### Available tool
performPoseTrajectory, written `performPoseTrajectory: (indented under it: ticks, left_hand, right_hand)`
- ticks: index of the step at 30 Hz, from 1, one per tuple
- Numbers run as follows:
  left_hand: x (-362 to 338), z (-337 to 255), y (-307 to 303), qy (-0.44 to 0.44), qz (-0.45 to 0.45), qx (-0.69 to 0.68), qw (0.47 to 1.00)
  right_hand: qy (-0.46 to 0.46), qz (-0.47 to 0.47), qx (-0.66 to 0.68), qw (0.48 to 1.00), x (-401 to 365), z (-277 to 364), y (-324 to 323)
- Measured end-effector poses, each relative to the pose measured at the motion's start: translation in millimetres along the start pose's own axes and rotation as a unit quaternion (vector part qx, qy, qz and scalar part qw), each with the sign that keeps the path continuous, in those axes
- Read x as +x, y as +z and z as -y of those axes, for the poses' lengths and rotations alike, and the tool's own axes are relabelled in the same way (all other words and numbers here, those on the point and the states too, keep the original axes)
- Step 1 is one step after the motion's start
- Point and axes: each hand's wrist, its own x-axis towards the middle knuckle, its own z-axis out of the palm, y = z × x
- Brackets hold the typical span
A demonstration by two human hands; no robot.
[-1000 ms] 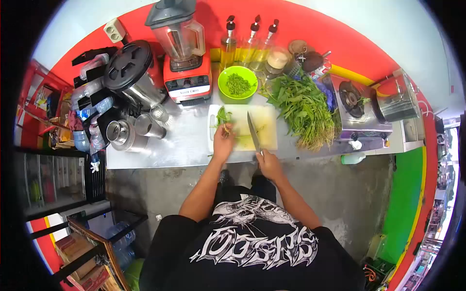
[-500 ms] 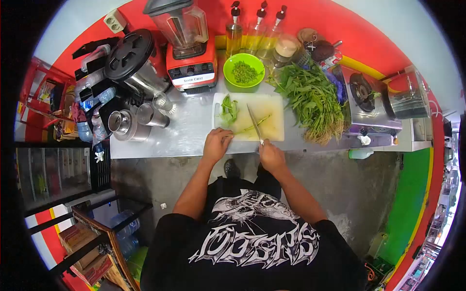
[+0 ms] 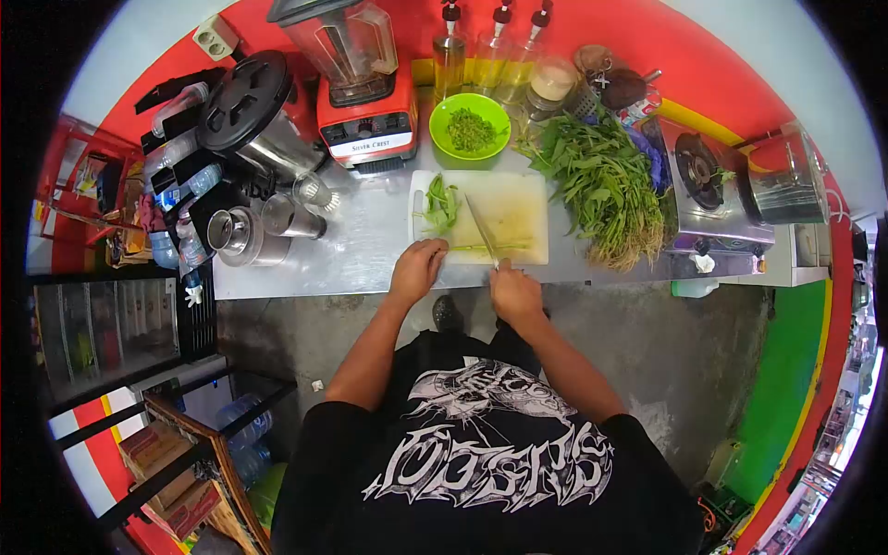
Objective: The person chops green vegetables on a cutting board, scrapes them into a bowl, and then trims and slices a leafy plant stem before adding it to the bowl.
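My right hand [image 3: 516,294] is closed around the handle of a knife [image 3: 479,222], whose blade slants up and left across a white cutting board [image 3: 529,192]. Beneath the blade lie thin green stems [image 3: 511,245], running roughly level along the board's near side. At their left end, my left hand [image 3: 419,270] rests at the board's near left corner, fingers pinched on the stems. Cut green leaves [image 3: 441,205] sit in a small pile on the board's left part. Just beyond the board stands a bright green bowl [image 3: 470,155] holding chopped greens [image 3: 471,130].
Right of the board lies a large bunch of leafy greens with roots [image 3: 606,190], beside a gas stove [image 3: 712,222] with a pot [image 3: 786,199]. A red blender [image 3: 368,125], pump bottles [image 3: 450,65], a lidded steel container [image 3: 268,139] and metal cups [image 3: 291,217] line the counter [image 3: 356,259].
The stems have swung from a slant to nearly level on the board. Both hands stay in about the same place, with the knife still across the stems. The view has shifted slightly.
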Motion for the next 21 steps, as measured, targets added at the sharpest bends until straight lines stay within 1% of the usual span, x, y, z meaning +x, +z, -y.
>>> performPoseTrajectory:
  ticks: [1, 2, 3, 5, 6, 9, 11, 13, 15, 17, 19, 20, 21]
  left_hand:
    - [-0.2, 3.4, -1.0, 0.015, 0.013, 0.018, 1.000]
    - [-0.9, 7.0, -2.4, 0.030, 0.027, 0.036, 0.999]
    - [-1.3, 6.5, -7.2, 0.030, 0.027, 0.036, 0.999]
    - [-2.7, 6.1, -18.8, 0.088, 0.066, 0.037, 0.993]
    - [-3.8, 9.4, -21.3, 0.092, 0.077, 0.025, 0.992]
    - [-8.1, 16.2, -25.4, 0.099, 0.091, 0.040, 0.990]
    - [-6.9, 16.5, -23.6, 0.099, 0.083, 0.050, 0.990]
    - [-4.9, 13.3, -21.0, 0.098, 0.073, 0.059, 0.991]
    - [-2.0, 8.2, -14.0, 0.096, 0.059, 0.066, 0.991]
    - [-0.7, 3.2, -7.7, 0.102, 0.041, 0.076, 0.991]
    - [-1.2, 3.7, -2.6, 0.075, 0.036, 0.067, 0.994]
    - [-1.2, 5.1, -1.3, 0.069, 0.037, 0.062, 0.995]
    - [-3.0, 6.1, -1.5, 0.070, 0.037, 0.061, 0.995]
  right_hand:
    - [0.001, 0.000, 0.001, 1.000, 2.1, -3.5, 7.1]
    - [-0.012, -0.024, 0.005, 1.000, 5.4, -9.1, 19.3]
    - [-0.025, -0.048, 0.010, 0.998, 6.2, -10.4, 23.2]
    - [-0.036, -0.060, 0.002, 0.998, 9.2, -13.4, 30.0]
    - [-0.048, -0.073, -0.006, 0.996, 10.2, -12.0, 30.1]
    - [-0.026, -0.050, 0.018, 0.998, 20.7, -7.6, 28.6]
    - [-0.041, -0.055, 0.011, 0.998, 34.4, -14.1, 32.8]
    - [-0.058, -0.060, 0.002, 0.996, 41.4, -12.0, 23.5]
    - [-0.037, -0.082, 0.033, 0.995, 45.6, -10.7, 12.6]
    - [-0.027, -0.085, 0.033, 0.995, 50.7, -10.7, 10.7]
    - [-0.067, -0.139, 0.057, 0.986, 49.4, -9.5, 9.7]
    - [-0.034, -0.100, 0.061, 0.993, 50.1, -7.1, 10.4]
    - [-0.033, -0.101, 0.060, 0.993, 47.6, -4.4, 14.2]
